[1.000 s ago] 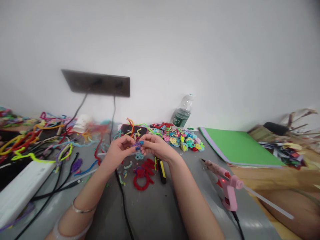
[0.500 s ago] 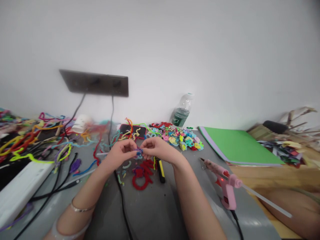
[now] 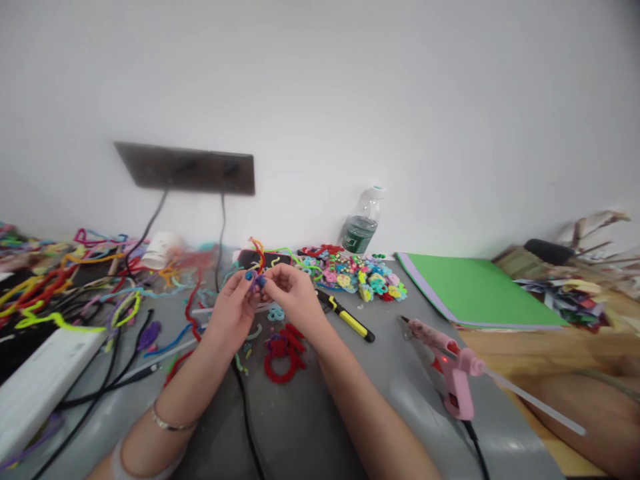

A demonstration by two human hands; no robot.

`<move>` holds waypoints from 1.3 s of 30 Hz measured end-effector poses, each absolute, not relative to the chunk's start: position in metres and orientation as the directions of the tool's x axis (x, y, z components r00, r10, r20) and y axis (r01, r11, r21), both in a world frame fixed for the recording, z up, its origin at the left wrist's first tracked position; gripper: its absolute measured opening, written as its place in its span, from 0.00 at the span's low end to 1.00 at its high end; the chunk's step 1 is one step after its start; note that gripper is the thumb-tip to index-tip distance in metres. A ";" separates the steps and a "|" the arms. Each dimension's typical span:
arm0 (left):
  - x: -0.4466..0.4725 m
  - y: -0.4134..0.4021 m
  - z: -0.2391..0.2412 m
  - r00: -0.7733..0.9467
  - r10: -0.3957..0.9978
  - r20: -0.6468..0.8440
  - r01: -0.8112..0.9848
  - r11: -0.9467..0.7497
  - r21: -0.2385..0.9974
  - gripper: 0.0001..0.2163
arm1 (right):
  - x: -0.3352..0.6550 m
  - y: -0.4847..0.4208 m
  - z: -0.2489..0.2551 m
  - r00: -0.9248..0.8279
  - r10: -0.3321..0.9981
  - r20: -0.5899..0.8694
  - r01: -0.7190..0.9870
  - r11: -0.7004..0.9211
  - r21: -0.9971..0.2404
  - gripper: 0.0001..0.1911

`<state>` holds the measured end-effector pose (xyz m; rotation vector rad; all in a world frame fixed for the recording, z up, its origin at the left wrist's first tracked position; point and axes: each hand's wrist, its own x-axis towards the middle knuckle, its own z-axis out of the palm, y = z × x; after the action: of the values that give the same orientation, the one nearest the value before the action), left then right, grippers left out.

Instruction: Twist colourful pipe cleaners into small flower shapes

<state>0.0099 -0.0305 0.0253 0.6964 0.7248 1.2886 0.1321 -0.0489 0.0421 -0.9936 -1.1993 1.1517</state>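
Note:
My left hand (image 3: 233, 308) and my right hand (image 3: 293, 293) meet above the grey table (image 3: 310, 413). Both pinch a small purple pipe-cleaner piece (image 3: 259, 283) between their fingertips. Just below the hands lie a light blue pipe-cleaner flower (image 3: 275, 313) and a red pipe-cleaner shape (image 3: 283, 353). A yellow and black utility knife (image 3: 347, 318) lies just right of my right hand. A black cable (image 3: 245, 407) runs under my left wrist toward me.
A pile of coloured pipe-cleaner flowers (image 3: 363, 277) and a water bottle (image 3: 364, 223) stand at the back. A pink glue gun (image 3: 453, 363) lies at the right, next to a green folder (image 3: 475, 293). Loose pipe cleaners (image 3: 65, 287) and a white box (image 3: 40, 380) are on the left.
Both hands have shifted left and slightly up with the purple piece. The yellow and black knife has swung out from under my right wrist and now lies angled to the right.

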 end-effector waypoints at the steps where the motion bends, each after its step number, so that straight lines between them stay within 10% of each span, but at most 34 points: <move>1: 0.010 -0.030 0.025 0.125 0.989 -0.084 -0.599 0.143 0.788 0.15 | 0.130 -0.048 0.040 0.008 0.986 0.167 -0.139 0.166 -0.976 0.11; 17: -0.011 -0.025 0.036 0.255 0.962 0.099 -0.025 -0.096 0.995 0.13 | 0.165 -0.045 0.044 -0.178 0.983 0.052 -0.046 0.045 -0.998 0.17; 34: 0.007 -0.034 0.034 0.197 0.980 -0.004 -0.493 0.103 0.864 0.15 | 0.134 -0.048 0.038 -0.020 0.973 0.229 -0.094 0.226 -0.970 0.06; 39: -0.003 -0.028 0.031 0.183 0.967 0.178 -0.202 -0.141 0.969 0.10 | 0.142 -0.044 0.037 -0.085 0.987 0.139 -0.111 0.130 -0.985 0.08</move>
<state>-0.0033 -0.0284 0.0307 1.2710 0.8426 1.2566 0.1416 -0.0444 0.0371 -0.9874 -1.2583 1.2226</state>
